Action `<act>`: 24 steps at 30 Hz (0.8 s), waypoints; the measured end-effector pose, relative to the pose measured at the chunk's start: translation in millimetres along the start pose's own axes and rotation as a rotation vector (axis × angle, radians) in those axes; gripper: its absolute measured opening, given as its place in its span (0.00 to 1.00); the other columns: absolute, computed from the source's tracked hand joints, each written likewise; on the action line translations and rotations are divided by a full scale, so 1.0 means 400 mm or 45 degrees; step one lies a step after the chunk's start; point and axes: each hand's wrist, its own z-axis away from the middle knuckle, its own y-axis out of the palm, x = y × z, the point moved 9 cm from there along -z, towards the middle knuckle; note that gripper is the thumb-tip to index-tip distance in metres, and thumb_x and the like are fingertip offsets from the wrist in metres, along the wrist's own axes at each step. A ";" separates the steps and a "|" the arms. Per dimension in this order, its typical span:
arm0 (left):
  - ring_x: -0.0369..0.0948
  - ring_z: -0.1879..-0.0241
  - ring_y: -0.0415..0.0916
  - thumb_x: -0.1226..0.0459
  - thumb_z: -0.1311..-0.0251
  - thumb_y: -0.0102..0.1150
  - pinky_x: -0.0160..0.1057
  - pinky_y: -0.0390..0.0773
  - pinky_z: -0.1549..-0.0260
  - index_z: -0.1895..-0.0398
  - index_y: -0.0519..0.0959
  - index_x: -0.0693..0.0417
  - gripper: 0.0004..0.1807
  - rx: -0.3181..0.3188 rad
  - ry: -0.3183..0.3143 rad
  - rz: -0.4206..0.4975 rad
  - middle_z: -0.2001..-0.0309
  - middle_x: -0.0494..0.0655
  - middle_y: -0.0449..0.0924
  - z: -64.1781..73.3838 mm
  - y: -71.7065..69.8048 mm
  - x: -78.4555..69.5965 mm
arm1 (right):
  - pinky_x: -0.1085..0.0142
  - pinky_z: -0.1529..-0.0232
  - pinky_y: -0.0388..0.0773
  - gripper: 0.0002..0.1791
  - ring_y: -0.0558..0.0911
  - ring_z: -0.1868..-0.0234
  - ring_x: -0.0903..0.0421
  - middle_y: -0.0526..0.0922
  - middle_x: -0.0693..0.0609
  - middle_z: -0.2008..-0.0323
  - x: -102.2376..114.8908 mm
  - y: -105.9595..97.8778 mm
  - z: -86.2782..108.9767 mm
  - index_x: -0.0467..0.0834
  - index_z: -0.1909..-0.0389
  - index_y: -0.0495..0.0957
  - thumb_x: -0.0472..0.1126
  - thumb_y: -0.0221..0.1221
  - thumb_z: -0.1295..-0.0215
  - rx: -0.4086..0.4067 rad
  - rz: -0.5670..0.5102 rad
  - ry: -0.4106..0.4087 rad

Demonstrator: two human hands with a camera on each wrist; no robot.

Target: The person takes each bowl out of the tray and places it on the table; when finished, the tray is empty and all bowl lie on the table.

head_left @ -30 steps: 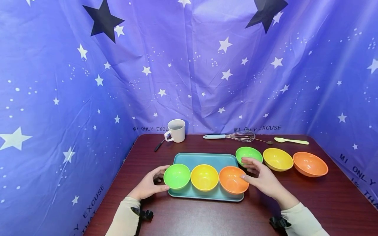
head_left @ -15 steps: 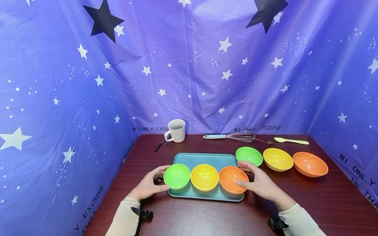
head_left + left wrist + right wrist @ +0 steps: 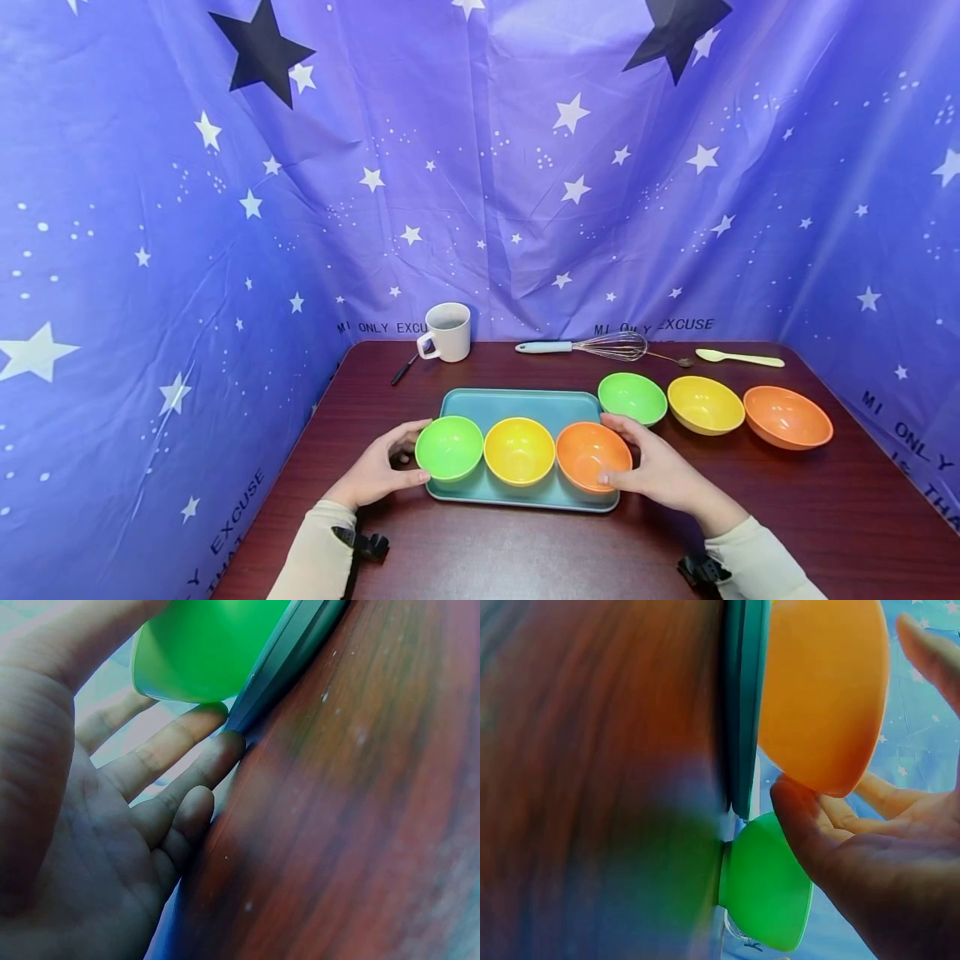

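Three small bowls stand in a row on a teal tray (image 3: pixel 522 504): green (image 3: pixel 450 448), yellow (image 3: pixel 520 452) and orange (image 3: pixel 594 457). From the left side, my left hand (image 3: pixel 386 467) holds the green bowl, thumb near its front rim and fingers round its far side. In the left wrist view, fingertips (image 3: pixel 214 716) meet the bowl's underside beside the tray edge. My right hand (image 3: pixel 660 472) is spread around the orange bowl's right side. The right wrist view shows the thumb (image 3: pixel 930 660) just above its rim and a fingertip (image 3: pixel 791 791) at its lower wall.
Behind my right hand stand larger green (image 3: pixel 632 396), yellow (image 3: pixel 706 406) and orange (image 3: pixel 787 417) bowls. Along the back lie a whisk (image 3: pixel 585 347), a pale yellow spoon-shaped utensil (image 3: pixel 738 358) and a black-handled utensil (image 3: pixel 405 369) beside a white mug (image 3: pixel 448 333).
My right hand has moved down and slightly left around the orange bowl, its fingers now behind it and its thumb lower at the front rim. The left hand and the bowls have not moved.
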 end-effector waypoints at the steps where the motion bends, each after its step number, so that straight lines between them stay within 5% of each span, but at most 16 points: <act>1: 0.48 0.49 0.81 0.66 0.45 0.78 0.46 0.79 0.55 0.24 0.69 0.48 0.44 0.000 -0.001 0.000 0.47 0.45 0.83 0.000 0.000 -0.001 | 0.54 0.37 0.74 0.50 0.75 0.33 0.39 0.71 0.35 0.29 -0.002 0.003 0.000 0.33 0.25 0.64 0.47 0.78 0.43 0.010 0.005 -0.002; 15: 0.48 0.48 0.81 0.65 0.44 0.78 0.46 0.79 0.54 0.24 0.69 0.47 0.44 0.010 0.000 -0.012 0.47 0.45 0.83 0.001 0.001 -0.009 | 0.56 0.38 0.74 0.62 0.74 0.34 0.42 0.71 0.38 0.29 -0.008 0.022 0.008 0.33 0.22 0.60 0.53 0.82 0.53 0.059 0.080 0.014; 24: 0.47 0.48 0.81 0.64 0.43 0.78 0.45 0.79 0.54 0.24 0.69 0.46 0.43 0.017 -0.007 -0.041 0.47 0.44 0.83 0.001 0.001 0.002 | 0.48 0.39 0.74 0.61 0.75 0.35 0.43 0.73 0.39 0.31 -0.021 0.024 0.005 0.35 0.23 0.62 0.56 0.82 0.53 0.062 0.126 0.026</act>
